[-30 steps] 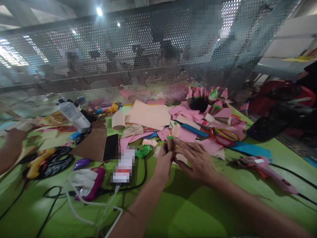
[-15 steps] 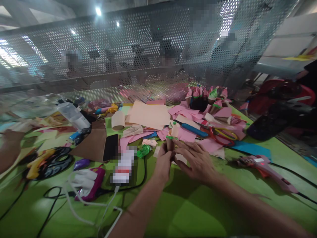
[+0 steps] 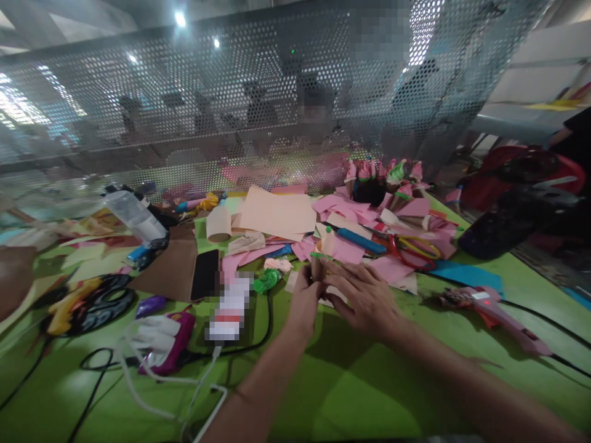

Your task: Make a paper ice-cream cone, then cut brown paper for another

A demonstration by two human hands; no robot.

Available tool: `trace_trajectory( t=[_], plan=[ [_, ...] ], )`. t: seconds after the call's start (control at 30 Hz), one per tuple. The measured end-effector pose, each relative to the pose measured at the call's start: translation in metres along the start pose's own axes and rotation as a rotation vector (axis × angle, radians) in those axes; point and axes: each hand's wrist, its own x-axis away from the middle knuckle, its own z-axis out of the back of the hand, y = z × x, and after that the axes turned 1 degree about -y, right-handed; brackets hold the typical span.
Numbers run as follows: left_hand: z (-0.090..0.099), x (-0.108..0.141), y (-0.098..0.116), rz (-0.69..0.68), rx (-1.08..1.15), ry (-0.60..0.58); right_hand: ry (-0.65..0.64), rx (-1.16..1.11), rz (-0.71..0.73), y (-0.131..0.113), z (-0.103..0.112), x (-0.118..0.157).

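Note:
Near the middle of the green table (image 3: 369, 400), my left hand (image 3: 305, 303) is closed round a small brown paper cone (image 3: 316, 268). The cone stands upright, with a green rim and a pale top that ends in a green ball (image 3: 329, 229). My right hand (image 3: 362, 296) touches the cone's right side with its fingertips, its fingers bent and partly apart. The lower part of the cone is hidden by my fingers. Pink paper pieces (image 3: 348, 246) lie just behind my hands.
A pink glue gun (image 3: 496, 314) lies right, near red-handled scissors (image 3: 406, 253) and a blue cutter (image 3: 360, 240). Finished-looking cones (image 3: 396, 172) stand behind. Left are a phone (image 3: 205, 275), a power strip (image 3: 173, 344), cables and a yellow glue gun (image 3: 74, 304). Another person's arm (image 3: 13, 277) is far left.
The cone has turned slightly in my fingers and its pale top looks less distinct. Both hands stay in nearly the same place. The whole view has shifted a little.

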Motion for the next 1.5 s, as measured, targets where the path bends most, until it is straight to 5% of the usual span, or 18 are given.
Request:
trace_trajectory(
  t=[0.6,0.9,1.5],
  plan=[
    [0.0015,-0.0043,-0.0005,0.093,0.256,0.025,0.044,-0.065,-0.049,0.0027,-0.0019,0.0030],
    [0.0020,-0.0030,-0.0010,0.139,0.266,0.089,0.036,-0.029,-0.029,0.0002,-0.0011,0.0005],
    [0.0032,-0.0044,-0.0016,0.101,0.254,0.025,0.052,-0.058,-0.018,0.0014,0.0006,0.0004]
  ],
)
